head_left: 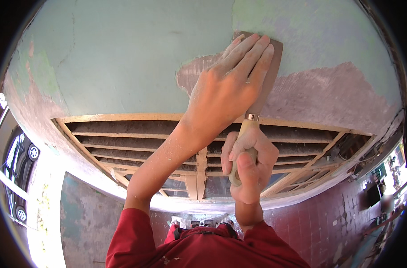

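A wide-bladed scraper (pixel 268 85) lies against the painted wall (pixel 127 67), its blade pointing up. My right hand (pixel 253 163) is wrapped round its pale wooden handle, below the metal collar. Higher up, my left hand (pixel 230 82) rests flat on the blade, fingers stretched toward its top edge and dusted with pale powder. Beside the blade, the pale green paint gives way to a bare grey-brown patch (pixel 319 91). Another bare patch (pixel 192 73) shows to the left of my left hand. The blade's upper left part is hidden by my fingers.
Below the work area runs a wooden louvred vent frame (pixel 141 117) with dusty slats. Red tiles (pixel 306 223) cover the floor beneath. A dark car (pixel 21 163) stands outside at the far left. Assorted clutter (pixel 382 187) stands at the far right.
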{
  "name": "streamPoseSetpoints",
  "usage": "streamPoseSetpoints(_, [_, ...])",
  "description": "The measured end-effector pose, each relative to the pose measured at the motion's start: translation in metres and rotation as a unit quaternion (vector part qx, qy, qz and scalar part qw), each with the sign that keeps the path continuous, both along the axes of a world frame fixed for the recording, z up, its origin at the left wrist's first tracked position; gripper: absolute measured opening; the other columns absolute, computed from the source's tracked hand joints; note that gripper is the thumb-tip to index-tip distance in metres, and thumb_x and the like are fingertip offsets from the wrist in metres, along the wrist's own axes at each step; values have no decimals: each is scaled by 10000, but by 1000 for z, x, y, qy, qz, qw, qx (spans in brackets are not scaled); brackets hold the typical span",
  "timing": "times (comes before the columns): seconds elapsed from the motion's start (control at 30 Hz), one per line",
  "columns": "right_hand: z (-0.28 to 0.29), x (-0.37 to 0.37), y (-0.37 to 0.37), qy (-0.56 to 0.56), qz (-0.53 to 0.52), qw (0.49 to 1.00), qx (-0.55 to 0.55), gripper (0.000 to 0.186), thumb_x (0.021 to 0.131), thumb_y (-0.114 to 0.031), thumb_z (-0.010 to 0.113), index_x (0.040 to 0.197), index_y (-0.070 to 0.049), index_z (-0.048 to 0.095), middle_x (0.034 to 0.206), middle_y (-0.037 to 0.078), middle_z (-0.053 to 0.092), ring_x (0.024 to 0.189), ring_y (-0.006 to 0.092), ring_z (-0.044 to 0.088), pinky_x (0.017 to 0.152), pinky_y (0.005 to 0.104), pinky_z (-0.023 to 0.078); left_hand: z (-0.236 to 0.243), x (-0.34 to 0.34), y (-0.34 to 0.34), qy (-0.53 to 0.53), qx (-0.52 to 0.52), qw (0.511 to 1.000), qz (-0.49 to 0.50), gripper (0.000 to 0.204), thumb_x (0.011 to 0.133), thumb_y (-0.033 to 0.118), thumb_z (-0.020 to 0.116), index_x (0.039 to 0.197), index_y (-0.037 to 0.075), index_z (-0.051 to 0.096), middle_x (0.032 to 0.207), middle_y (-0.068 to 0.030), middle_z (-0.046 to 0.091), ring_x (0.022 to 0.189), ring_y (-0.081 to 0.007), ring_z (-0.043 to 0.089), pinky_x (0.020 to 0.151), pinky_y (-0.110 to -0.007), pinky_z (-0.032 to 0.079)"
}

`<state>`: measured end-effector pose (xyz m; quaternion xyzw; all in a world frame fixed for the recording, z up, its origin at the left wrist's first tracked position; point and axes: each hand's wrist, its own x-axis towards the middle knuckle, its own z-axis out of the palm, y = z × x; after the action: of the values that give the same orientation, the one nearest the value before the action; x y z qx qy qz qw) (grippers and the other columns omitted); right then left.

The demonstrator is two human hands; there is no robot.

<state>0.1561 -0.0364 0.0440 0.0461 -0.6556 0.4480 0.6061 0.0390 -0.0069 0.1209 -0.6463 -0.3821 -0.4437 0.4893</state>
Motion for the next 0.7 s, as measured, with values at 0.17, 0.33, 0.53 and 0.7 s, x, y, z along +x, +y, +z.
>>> streamPoseSetpoints(0.17, [-10,3,-6,-6,-20,1000,-9,399,967,-352,594,756,-32,486,604,54,452,475,99,440,448,228,285,-14,-3,3,35,12,999,17,454,768,34,673,1211,-59,638,1288,-148,664,1211,-296,647,1062,-380,544])
streamPoseSetpoints(0.33, [1,0,0,-11,-17,1000,5,421,970,-375,592,749,-35,482,605,48,442,463,98,430,442,232,279,1,0,0,19,3,1000,4,443,768,33,671,1199,-64,642,1269,-148,671,1204,-304,651,1052,-388,548])
streamPoseSetpoints(0.53, [0,7,-6,-18,-17,1000,-10,428,967,-395,589,760,-35,487,612,43,447,466,95,448,433,234,267,-3,-2,2,3,17,1000,-5,450,805,37,700,1253,43,667,1299,-105,690,1221,-304,660,989,-390,581])
streamPoseSetpoints(0.7, [-8,3,-1,-7,-15,1000,-4,398,958,-355,593,759,-25,494,638,52,444,469,97,456,430,236,268,-11,1,5,-3,12,1000,18,454,811,34,691,1264,51,667,1299,-91,692,1215,-281,665,980,-385,585])
